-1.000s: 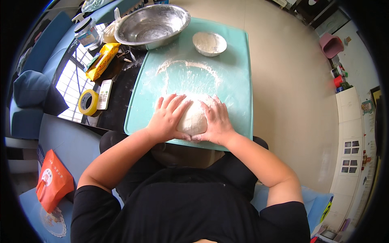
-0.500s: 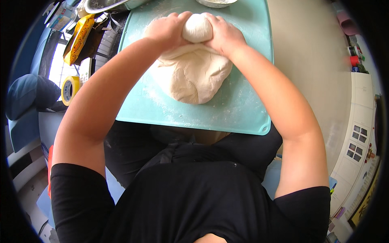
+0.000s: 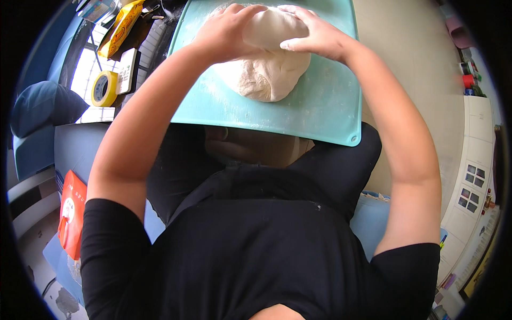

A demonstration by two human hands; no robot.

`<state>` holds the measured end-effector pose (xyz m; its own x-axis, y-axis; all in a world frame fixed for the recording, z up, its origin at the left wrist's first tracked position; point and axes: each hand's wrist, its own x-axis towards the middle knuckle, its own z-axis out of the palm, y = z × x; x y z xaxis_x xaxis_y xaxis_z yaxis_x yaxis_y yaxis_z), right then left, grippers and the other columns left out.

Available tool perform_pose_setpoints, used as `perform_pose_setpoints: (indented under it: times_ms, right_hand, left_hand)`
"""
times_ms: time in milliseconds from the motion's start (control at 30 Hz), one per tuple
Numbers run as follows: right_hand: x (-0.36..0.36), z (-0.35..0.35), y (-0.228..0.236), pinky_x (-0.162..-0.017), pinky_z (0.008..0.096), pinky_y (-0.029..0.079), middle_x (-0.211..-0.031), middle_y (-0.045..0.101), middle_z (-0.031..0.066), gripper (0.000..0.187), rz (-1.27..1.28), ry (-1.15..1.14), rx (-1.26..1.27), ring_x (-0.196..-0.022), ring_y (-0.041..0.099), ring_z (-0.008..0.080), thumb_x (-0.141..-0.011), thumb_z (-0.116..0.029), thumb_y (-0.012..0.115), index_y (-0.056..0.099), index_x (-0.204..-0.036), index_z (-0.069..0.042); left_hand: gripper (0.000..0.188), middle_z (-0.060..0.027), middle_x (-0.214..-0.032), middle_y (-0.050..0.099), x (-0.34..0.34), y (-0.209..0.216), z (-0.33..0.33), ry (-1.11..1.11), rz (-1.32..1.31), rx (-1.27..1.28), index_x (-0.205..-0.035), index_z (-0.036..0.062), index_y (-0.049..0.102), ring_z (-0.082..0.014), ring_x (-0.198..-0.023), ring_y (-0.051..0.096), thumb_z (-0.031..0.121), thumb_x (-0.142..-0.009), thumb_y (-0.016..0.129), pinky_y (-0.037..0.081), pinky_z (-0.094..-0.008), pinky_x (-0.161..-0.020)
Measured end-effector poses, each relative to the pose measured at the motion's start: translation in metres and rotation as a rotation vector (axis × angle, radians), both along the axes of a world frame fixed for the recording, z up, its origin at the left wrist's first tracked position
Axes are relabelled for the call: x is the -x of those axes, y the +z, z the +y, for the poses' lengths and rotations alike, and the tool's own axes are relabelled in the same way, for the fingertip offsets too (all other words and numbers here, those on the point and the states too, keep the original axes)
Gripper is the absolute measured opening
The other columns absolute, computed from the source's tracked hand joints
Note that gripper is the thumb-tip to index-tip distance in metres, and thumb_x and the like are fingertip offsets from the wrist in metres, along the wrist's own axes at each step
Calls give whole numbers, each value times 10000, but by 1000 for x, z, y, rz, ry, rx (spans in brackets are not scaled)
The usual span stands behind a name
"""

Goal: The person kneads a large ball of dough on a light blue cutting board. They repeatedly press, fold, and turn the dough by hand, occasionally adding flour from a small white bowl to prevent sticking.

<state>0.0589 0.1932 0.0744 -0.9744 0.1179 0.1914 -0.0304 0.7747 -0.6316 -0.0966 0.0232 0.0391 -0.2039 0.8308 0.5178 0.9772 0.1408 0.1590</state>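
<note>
A large lump of pale dough (image 3: 264, 79) rests on a flour-dusted turquoise mat (image 3: 234, 118), with a smooth, raised part at its far end. My left hand (image 3: 226, 33) curves around the left side of that raised part, its fingers reaching over toward the far side. On the right side, my right hand (image 3: 320, 37) grips the dough with thumb and fingers parted around it, and flour whitens the fingertips. Both hands touch the dough; some fingertips on its far side are hidden.
Left of the mat lie a yellow packet (image 3: 121, 29), a roll of yellow tape (image 3: 104, 88) and a white device with buttons (image 3: 128, 70). A red packet (image 3: 72, 216) is by my left elbow. White cabinets (image 3: 474, 144) line the far right, past the floor.
The raised dough between my hands looks wider and flatter. My right thumb now shows, apart from its fingers. The view has shifted, so mat and dough appear higher up.
</note>
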Motion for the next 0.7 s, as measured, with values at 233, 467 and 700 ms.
perform_pose_setpoints:
  times_ms: [233,467,700]
  right_hand:
    - [-5,-78,-38,-971,464,374,-1061,598,173,334,214,-455,-401,-1046,531,349,-829,-345,540,642,-1037,-104]
    - [0,-76,-72,-975,493,310,-1092,561,98,308,429,-439,-563,-1058,490,307,-827,-294,521,567,-1084,-131]
    - [57,-21,-69,-826,479,435,-982,607,207,331,217,-425,-489,-922,568,384,-766,-250,552,573,-1025,-44]
  left_hand:
    - [460,-157,-1174,554,-61,-9,-24,227,-222,-87,-1252,119,544,-329,-1210,457,424,-908,529,369,-461,-1006]
    - [442,-97,-1320,507,-64,-30,-29,269,2,-36,-1285,140,513,-303,-1240,431,276,-867,470,277,-512,-1040]
    - [382,-182,-1125,562,-8,-41,33,292,-181,-81,-1179,69,541,-392,-1048,508,256,-846,540,364,-468,-935]
